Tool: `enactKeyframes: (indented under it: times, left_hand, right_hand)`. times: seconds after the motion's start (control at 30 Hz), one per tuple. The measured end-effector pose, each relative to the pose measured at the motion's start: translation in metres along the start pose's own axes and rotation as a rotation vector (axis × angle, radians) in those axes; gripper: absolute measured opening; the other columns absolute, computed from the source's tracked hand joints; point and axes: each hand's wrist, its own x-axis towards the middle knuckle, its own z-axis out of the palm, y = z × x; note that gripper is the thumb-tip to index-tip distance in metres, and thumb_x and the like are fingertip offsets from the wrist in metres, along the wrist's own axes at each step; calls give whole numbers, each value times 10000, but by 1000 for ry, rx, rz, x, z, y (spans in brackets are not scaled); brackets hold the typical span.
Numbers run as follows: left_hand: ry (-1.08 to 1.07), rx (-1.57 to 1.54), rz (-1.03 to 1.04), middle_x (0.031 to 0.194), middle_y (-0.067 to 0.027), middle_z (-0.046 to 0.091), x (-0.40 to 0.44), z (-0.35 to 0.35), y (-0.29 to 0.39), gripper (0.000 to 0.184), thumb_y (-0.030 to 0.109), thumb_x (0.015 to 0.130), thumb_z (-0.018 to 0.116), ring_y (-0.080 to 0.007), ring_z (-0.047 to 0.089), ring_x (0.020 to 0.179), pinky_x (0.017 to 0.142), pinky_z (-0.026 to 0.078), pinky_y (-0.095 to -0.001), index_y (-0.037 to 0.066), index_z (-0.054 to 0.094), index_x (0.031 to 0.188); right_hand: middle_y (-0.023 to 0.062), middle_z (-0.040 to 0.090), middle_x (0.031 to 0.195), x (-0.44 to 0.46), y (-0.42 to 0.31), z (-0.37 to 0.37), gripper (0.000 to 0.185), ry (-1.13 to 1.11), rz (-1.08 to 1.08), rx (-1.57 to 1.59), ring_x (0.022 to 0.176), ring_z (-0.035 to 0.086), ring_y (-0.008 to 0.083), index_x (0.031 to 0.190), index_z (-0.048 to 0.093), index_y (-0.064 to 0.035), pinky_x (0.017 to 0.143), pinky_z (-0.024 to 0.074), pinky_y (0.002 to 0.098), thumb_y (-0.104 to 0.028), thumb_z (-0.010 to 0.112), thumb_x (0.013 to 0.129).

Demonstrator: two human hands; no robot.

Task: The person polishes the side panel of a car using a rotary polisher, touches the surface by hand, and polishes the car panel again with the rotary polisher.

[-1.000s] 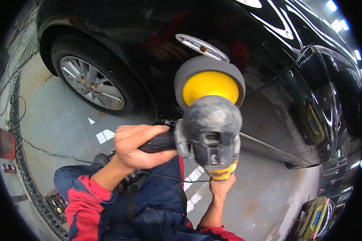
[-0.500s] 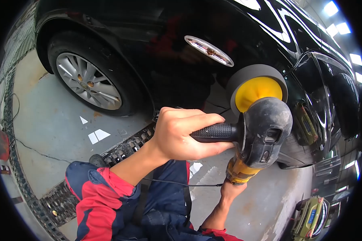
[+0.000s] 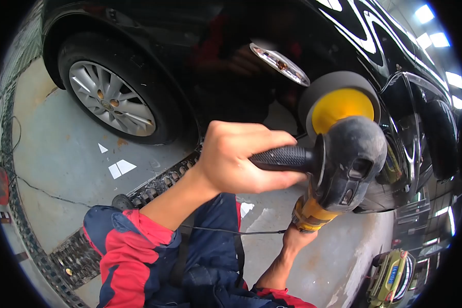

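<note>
A yellow and black car polisher (image 3: pixel 344 159) is held in both of my hands. My left hand (image 3: pixel 236 159) is wrapped around its black ribbed side handle (image 3: pixel 282 158). Lower down, my right hand (image 3: pixel 296 241) grips the yellow rear body, its fingers partly hidden behind the tool. At the far end, the yellow and grey foam pad (image 3: pixel 344 105) lies against the black car's side panel (image 3: pixel 231 102), just below and right of the clear side marker lamp (image 3: pixel 280 64). Whether the pad spins cannot be made out.
The front wheel (image 3: pixel 113 100) stands at the left on grey floor. A black slotted strip (image 3: pixel 161 182) crosses the floor, and white scraps (image 3: pixel 122 168) lie near it. The polisher's cord (image 3: pixel 231 232) runs over my legs. A green car (image 3: pixel 390 280) is at lower right.
Both hands and the polisher have moved slightly up and to the right in view. The lamp also sits a little further right, while the wheel has shifted slightly up and left.
</note>
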Motion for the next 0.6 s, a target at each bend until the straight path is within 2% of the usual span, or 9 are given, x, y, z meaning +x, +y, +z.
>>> enactKeyframes:
  times: [0.23, 0.3, 0.37, 0.5, 0.6]
  left_hand:
    - [-19, 94, 13, 799, -120, 796, -6, 8, 22, 418, 225, 649, 1017, -244, 785, 647, 595, 620, -307, 25, 817, 958]
    - [-2, 126, 52, 798, -124, 795, 0, 2, 21, 424, 217, 640, 1022, -247, 788, 652, 599, 619, -307, 27, 817, 959]
    - [-16, 131, 62, 796, -138, 793, 8, -6, 21, 459, 206, 625, 1031, -256, 797, 672, 613, 619, -312, 14, 821, 985]
    - [-35, 132, 61, 819, -145, 799, 18, -6, 25, 471, 194, 626, 1032, -255, 800, 685, 615, 616, -320, -3, 819, 996]
    - [-93, 162, 26, 779, -112, 773, 28, 7, 35, 438, 198, 646, 1024, -223, 768, 649, 595, 597, -304, 31, 822, 997]
  right_hand:
    - [83, 780, 1105, -4, 12, 7, 370, -68, 104, 135, 1017, 716, 159, 1168, 759, 52, 942, 552, 338, 106, 701, 806]
    - [75, 784, 1075, -1, -1, 11, 353, -75, 29, 151, 989, 720, 161, 1133, 761, 47, 918, 558, 340, 99, 704, 788]
    - [71, 781, 897, 6, 1, 11, 241, -80, -10, 74, 872, 726, 150, 967, 757, 39, 829, 565, 325, 78, 722, 732]
    - [77, 778, 875, 14, 6, 10, 226, -98, 56, 92, 860, 727, 152, 951, 756, 44, 824, 566, 327, 79, 720, 731]
    - [78, 785, 901, 15, 6, 16, 242, -93, 87, 124, 875, 730, 160, 967, 758, 46, 837, 568, 333, 79, 720, 731]
